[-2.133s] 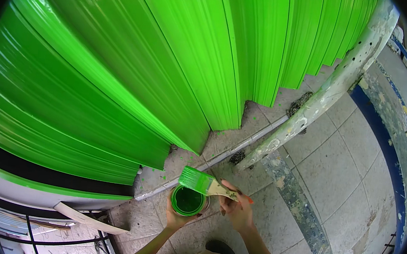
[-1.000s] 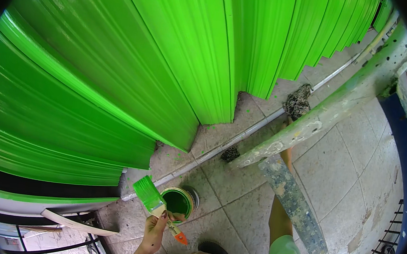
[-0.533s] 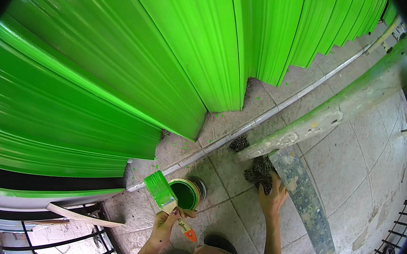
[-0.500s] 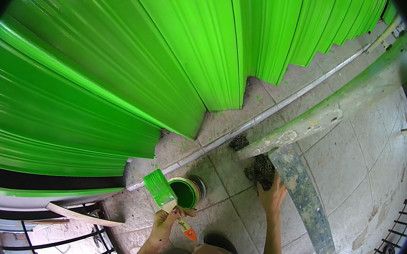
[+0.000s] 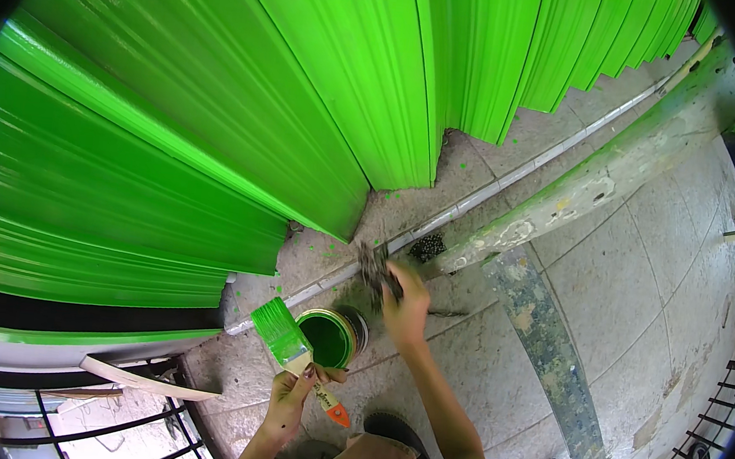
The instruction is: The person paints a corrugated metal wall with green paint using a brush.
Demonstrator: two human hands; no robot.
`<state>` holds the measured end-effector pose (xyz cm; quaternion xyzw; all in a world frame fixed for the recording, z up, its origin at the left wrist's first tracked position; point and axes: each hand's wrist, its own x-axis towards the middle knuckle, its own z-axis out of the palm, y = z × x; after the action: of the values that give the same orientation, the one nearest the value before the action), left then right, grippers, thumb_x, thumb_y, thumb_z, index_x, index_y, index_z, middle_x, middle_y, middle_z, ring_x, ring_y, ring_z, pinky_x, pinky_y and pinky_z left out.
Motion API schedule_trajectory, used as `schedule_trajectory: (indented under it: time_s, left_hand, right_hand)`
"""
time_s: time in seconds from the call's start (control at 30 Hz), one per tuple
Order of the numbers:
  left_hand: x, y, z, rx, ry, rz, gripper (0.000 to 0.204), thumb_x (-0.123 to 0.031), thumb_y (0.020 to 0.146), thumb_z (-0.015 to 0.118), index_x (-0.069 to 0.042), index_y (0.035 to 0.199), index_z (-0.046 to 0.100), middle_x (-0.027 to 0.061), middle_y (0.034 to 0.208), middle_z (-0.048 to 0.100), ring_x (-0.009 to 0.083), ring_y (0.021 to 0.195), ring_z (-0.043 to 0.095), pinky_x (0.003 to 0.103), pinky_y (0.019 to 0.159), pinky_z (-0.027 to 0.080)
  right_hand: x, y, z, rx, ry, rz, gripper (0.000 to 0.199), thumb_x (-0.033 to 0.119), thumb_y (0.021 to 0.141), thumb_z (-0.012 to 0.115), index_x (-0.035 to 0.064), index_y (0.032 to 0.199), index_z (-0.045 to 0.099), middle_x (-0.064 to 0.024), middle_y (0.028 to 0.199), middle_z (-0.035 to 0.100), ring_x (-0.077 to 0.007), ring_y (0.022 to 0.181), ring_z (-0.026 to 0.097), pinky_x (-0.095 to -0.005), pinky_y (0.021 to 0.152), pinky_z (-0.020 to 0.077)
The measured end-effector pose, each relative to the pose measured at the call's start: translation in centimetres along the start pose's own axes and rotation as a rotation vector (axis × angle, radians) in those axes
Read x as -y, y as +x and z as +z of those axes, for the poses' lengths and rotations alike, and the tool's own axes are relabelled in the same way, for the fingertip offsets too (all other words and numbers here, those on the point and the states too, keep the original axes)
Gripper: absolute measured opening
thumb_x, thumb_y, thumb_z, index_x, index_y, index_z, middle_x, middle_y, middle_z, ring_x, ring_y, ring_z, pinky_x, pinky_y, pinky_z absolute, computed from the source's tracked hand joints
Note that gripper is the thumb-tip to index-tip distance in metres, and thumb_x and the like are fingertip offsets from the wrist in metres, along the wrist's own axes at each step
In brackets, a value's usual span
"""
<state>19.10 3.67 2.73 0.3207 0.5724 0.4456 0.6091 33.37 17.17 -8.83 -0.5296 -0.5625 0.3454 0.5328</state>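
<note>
Paintbrush [image 5: 290, 346] sits in the left hand [image 5: 291, 399], fingers wrapped tight around its handle just below the ferrule, low in the head view and left of centre. Its long axis runs on a diagonal: the wide bristles, loaded with green, point up and to the left toward the shutter, while the orange handle tip points down and to the right. Just to the brush's right stands an open paint can [image 5: 331, 337] on the tiled floor [image 5: 628, 281], green inside, its rim very near the bristles' edge. The right hand [image 5: 404, 308] reaches forward past the can, fingers closed on a dark, ragged wad [image 5: 375, 266] held near the metal floor rail [image 5: 476, 206]. Above both hands spreads the freshly green corrugated shutter [image 5: 220, 109]. A paint-spattered ladder [image 5: 564, 204] lies across the tiles to the right.
</note>
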Motion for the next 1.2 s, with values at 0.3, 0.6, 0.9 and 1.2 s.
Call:
schedule_trajectory:
  time_s: [0.3,0.6,0.9,1.2]
  left_hand:
    - [-0.1,-1.0,-0.7,-0.028,-0.011,0.019,0.026,-0.025,0.098,0.043,-0.003,0.086,0.053,0.0170,0.095,0.065,0.0239,0.097,0.060,0.040,0.093,0.041]
    - [0.2,-0.5,-0.8,-0.031,-0.001,-0.010,0.026,-0.023,0.099,0.042,-0.003,0.087,0.053,0.0163,0.095,0.065,0.0232,0.095,0.060,0.038,0.092,0.042]
    - [0.3,-0.4,-0.2,-0.017,0.017,-0.025,0.026,-0.021,0.097,0.044,-0.001,0.085,0.055,0.0169,0.095,0.065,0.0234,0.095,0.059,0.039,0.092,0.041]
    - [0.2,-0.6,-0.3,-0.049,0.006,-0.043,0.026,-0.022,0.097,0.044,0.000,0.089,0.056,0.0164,0.096,0.065,0.0229,0.096,0.059,0.039,0.094,0.040]
  right_hand:
    - [-2.2,5.7,9.1,-0.009,-0.106,-0.267,0.054,-0.012,0.065,0.056,-0.0033,0.118,0.052,-0.0210,0.124,0.049,-0.0429,0.116,0.041,-0.0460,0.098,0.0361]
    - [-3.0,5.7,6.8,-0.046,-0.382,-0.168,0.058,-0.009,0.062,0.061,-0.0018,0.120,0.053,-0.0198,0.131,0.045,-0.0372,0.103,0.045,-0.0434,0.091,0.0391]
    - [-4.5,4.6,6.0,0.146,-0.417,-0.304,0.063,-0.005,0.064,0.058,0.0077,0.126,0.054,-0.0113,0.117,0.058,-0.0317,0.091,0.049,-0.0375,0.084,0.0425]
    - [-3.1,5.5,6.9,0.013,-0.474,-0.219,0.080,0.000,0.064,0.063,0.0174,0.139,0.040,-0.0092,0.092,0.053,-0.0307,0.092,0.045,-0.0444,0.081,0.0368]
